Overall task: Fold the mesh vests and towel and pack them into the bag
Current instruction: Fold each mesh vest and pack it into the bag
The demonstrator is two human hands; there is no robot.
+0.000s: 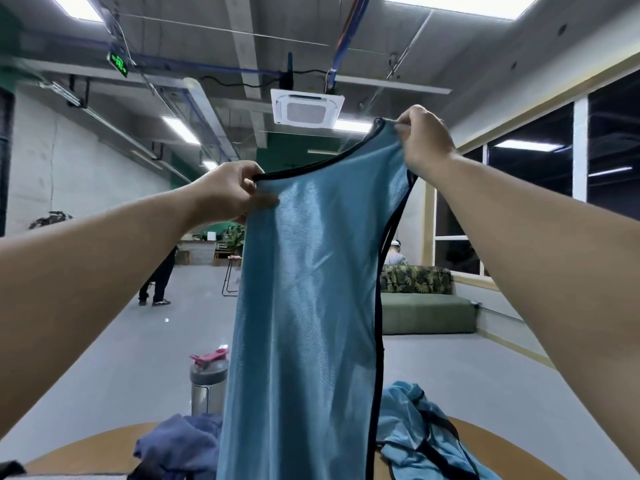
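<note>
Blue mesh vest point(304, 306) hangs above the wooden table point(86, 448), held up at the shoulders: left hand point(228, 192) pinches one strap, right hand point(424, 142) pinches the other, higher. Levelling both hands should help the fold.

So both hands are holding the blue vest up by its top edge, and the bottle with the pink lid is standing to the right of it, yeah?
Not quite. The head view shows the bottle standing left of the vest, not right. The rest holds: left hand and right hand hold it up by its top edge.
</note>
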